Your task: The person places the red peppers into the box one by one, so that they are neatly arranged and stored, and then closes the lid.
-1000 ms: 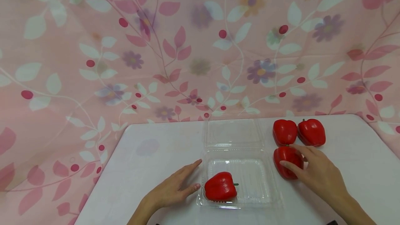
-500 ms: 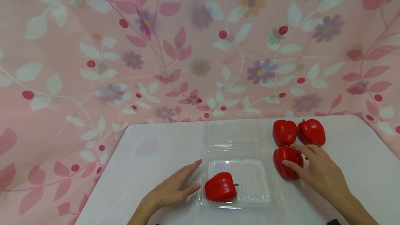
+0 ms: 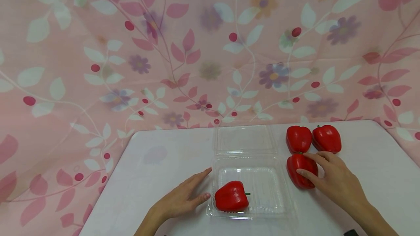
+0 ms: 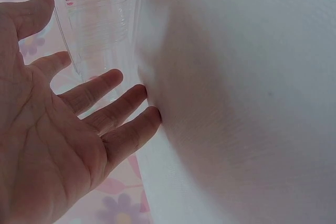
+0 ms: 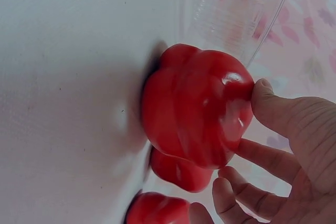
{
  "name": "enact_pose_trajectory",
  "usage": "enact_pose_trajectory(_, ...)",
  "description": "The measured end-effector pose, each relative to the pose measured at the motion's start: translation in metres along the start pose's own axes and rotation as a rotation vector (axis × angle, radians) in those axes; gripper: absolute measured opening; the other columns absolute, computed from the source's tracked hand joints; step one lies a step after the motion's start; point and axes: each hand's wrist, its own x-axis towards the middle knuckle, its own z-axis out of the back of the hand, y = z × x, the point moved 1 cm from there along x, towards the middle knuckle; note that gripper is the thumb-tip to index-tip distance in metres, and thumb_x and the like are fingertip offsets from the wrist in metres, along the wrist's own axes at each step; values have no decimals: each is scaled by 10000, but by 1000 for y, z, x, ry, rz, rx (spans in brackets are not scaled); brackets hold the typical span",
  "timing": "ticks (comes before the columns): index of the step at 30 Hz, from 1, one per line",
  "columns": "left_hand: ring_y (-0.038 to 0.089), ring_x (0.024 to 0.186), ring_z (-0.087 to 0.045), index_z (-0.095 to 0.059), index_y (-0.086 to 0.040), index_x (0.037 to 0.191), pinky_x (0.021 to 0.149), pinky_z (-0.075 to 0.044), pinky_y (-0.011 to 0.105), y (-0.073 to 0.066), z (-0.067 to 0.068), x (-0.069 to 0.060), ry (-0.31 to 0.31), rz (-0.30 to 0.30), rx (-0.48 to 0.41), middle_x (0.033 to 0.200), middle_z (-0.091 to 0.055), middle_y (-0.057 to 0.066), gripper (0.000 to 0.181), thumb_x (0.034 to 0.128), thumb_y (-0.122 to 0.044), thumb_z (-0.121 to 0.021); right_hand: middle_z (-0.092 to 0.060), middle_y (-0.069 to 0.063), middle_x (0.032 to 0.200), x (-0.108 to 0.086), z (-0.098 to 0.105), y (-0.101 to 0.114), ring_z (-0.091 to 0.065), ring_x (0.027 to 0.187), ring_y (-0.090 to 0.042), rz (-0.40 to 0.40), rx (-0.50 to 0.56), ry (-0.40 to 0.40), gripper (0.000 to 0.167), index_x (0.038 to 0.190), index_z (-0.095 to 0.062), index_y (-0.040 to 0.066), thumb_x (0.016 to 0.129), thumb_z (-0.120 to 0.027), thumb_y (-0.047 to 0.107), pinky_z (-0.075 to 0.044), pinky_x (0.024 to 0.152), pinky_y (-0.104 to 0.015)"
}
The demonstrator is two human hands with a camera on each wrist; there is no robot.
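Only the right hand [image 3: 335, 178] shifts: thumb slightly farther over the held pepper [image 3: 301, 164], pinched, apparently unlifted; so grip only. Near: left hand [image 3: 180, 197] spread, empty, at nine o'clock of clear box [image 3: 264, 192]; boxed pepper [image 3: 231, 196] at eight. Held one outside, toward three. Beyond: back pepper [image 3: 298, 138], twelve; corner pepper [image 3: 327, 138], one.

The right hand [image 3: 336, 179] pinches the near pepper [image 3: 302, 163] between thumb and fingers, just in front of two other red peppers [image 3: 298, 138] on the white table [image 3: 157, 177]. The left hand [image 3: 180, 197] reaches to the side of a clear plastic box [image 3: 265, 187] (its lid [image 3: 245, 139] folded back), where a lone pepper [image 3: 231, 196] lies sideways, stem pointing right. Flowered pink cloth [image 3: 210, 72] hangs behind.
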Motion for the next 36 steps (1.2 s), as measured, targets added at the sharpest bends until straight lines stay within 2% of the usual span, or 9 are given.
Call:
enact_pose_trajectory(7,246,1398,-373,-224,-384,1566,1026,-398,603,0,0,0,-7,-14,1,1551,-358,-51,754,918,-642,-510,-564,-247,1091,0,0,0,-530,949,-442,-14,-2,17,752,1218,-654,33,622,-927,402,-549,610,-611)
enact_pose_trajectory(14,247,1400,-370,-225,-383,1566,1033,-392,601,1,0,0,-6,-14,4,1553,-356,-49,753,919,-640,-511,-566,-261,1130,-1,0,-1,-525,981,-462,-17,-1,-7,739,1206,-654,46,616,-931,395,-543,616,-628)
enact_pose_trajectory(22,239,1400,-367,-229,-369,1568,1054,-372,593,1,0,-2,-16,-38,2,1549,-360,-53,745,929,-634,-506,-570,-292,1206,-2,0,-3,-503,1052,-505,-53,3,30,801,1232,-633,55,608,-917,468,-526,668,-662)
enact_pose_trajectory(31,240,1401,-367,-224,-379,1567,1047,-379,595,3,-1,0,-12,-27,1,1553,-352,-60,748,924,-634,-510,-639,-239,1085,-2,4,-4,-557,951,-441,-91,14,76,782,1230,-634,58,629,-902,480,-552,642,-614)
enact_pose_trajectory(36,241,1400,-368,-224,-375,1568,1045,-379,598,2,0,0,-9,-27,1,1554,-351,-59,749,925,-632,-510,-639,-188,990,-1,7,-5,-568,852,-354,-94,10,79,795,1229,-629,58,618,-905,485,-572,567,-526)
